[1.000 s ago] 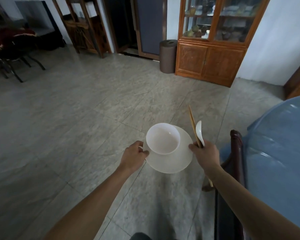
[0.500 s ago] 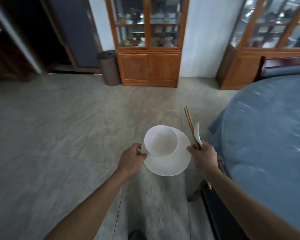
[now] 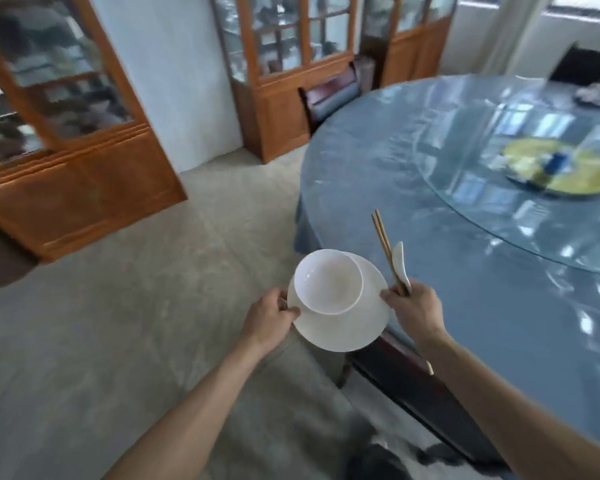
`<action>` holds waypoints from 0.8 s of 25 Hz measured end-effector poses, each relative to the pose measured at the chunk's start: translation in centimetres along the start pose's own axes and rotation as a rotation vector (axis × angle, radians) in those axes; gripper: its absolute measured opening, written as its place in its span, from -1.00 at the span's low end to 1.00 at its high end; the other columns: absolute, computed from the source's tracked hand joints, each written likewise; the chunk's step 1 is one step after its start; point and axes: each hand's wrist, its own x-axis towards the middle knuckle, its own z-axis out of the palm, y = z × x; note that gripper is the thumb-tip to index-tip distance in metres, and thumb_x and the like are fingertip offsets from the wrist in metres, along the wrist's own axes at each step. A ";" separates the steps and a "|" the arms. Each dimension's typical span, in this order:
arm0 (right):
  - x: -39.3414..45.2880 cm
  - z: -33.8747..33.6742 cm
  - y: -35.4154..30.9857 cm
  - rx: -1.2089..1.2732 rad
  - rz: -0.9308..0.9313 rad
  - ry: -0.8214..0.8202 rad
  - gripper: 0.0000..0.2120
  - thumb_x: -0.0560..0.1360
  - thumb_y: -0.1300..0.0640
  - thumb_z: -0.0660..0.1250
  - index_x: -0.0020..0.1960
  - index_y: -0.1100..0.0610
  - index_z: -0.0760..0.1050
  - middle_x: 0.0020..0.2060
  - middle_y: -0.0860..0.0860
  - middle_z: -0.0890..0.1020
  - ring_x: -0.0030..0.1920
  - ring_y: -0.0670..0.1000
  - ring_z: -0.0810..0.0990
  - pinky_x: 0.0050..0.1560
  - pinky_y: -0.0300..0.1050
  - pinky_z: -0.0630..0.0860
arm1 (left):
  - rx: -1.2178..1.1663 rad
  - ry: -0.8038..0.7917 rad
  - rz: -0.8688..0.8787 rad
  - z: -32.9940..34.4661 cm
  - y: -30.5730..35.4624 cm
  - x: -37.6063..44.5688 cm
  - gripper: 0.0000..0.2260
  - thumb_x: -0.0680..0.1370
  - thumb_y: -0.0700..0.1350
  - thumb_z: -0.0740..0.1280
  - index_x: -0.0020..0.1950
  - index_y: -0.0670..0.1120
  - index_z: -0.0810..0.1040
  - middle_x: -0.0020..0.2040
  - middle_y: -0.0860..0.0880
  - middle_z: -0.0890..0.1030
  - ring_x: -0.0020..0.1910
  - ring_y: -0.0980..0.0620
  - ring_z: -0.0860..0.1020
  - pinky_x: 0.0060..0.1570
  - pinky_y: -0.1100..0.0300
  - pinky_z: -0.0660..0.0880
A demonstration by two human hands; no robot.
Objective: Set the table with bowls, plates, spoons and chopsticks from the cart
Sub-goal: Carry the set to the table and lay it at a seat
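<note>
Plate (image 3: 340,327), white, is carried level in front of the person over the floor (image 3: 125,323), just off the near left rim of the table (image 3: 413,188). Bowl (image 3: 328,281), white and upright, sits on the plate, shifted toward 11 o'clock on it. The left hand (image 3: 267,318) grips the plate's rim at 9 o'clock, thumb on top and fingers curled under. The right hand (image 3: 414,311) touches the rim at 3 o'clock and its fingers clench around 2 chopsticks (image 3: 383,240) and a white spoon (image 3: 399,263), all pointing toward 12 o'clock; the chopsticks' lower ends stick out below the wrist.

The table is round, covered in blue cloth under clear plastic, and fills the view from 1 to 4 o'clock. A glass turntable (image 3: 499,202) lies on it, with a yellow dish (image 3: 568,174), blurred, at 2 o'clock. A dark chair (image 3: 413,386) stands against the table edge beneath the right forearm. Wooden glass-front cabinets (image 3: 281,57) line the wall from 9 to 12 o'clock, another chair (image 3: 329,95) beside them.
</note>
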 end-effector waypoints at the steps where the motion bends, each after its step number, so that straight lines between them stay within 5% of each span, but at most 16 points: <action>1: 0.7 -1.2 0.6 0.002 0.021 0.044 -0.85 0.42 0.13 0.42 -0.26 0.17 0.52 -0.41 0.01 0.55 -0.36 0.03 0.49 -0.37 -0.11 0.42 | 0.019 -0.036 0.030 1.3 1.1 1.3 -0.77 0.44 -0.12 0.43 0.09 -0.03 0.59 0.00 -0.04 0.69 0.04 -0.08 0.62 0.10 0.01 0.53; 5: 4.3 -6.4 3.1 0.049 0.112 0.197 -0.86 0.41 0.14 0.42 -0.25 0.17 0.53 -0.42 0.01 0.54 -0.39 0.01 0.46 -0.41 -0.13 0.38 | 0.052 -0.161 0.130 7.2 6.4 6.0 -0.78 0.43 -0.15 0.46 0.04 0.01 0.58 -0.02 0.00 0.68 0.06 -0.06 0.62 0.00 0.12 0.49; 9: 7.6 -11.2 5.6 0.074 0.175 0.278 -0.85 0.41 0.15 0.42 -0.24 0.21 0.52 -0.41 0.02 0.54 -0.39 0.03 0.45 -0.39 -0.12 0.38 | 0.113 -0.258 0.159 13.3 11.2 9.5 -0.78 0.45 -0.18 0.46 0.07 -0.07 0.57 0.02 -0.12 0.68 0.06 -0.16 0.62 0.09 -0.07 0.56; 12: 9.9 -14.5 7.7 0.081 0.238 0.325 -0.84 0.41 0.14 0.41 -0.24 0.20 0.50 -0.41 0.03 0.54 -0.39 0.04 0.46 -0.40 -0.12 0.38 | 0.208 -0.311 0.216 17.8 14.5 11.8 -0.75 0.45 -0.15 0.45 0.12 -0.06 0.58 -0.03 -0.08 0.69 0.06 -0.13 0.61 0.10 0.03 0.52; 20: 12.5 -17.7 13.6 0.135 0.456 0.412 -0.84 0.45 0.16 0.36 -0.20 0.25 0.48 -0.39 0.03 0.50 -0.38 0.02 0.41 -0.36 -0.08 0.37 | 0.365 -0.510 0.280 26.9 18.0 15.5 -0.87 0.47 -0.10 0.40 -0.02 0.05 0.52 -0.19 0.07 0.63 -0.12 -0.01 0.59 -0.20 0.17 0.46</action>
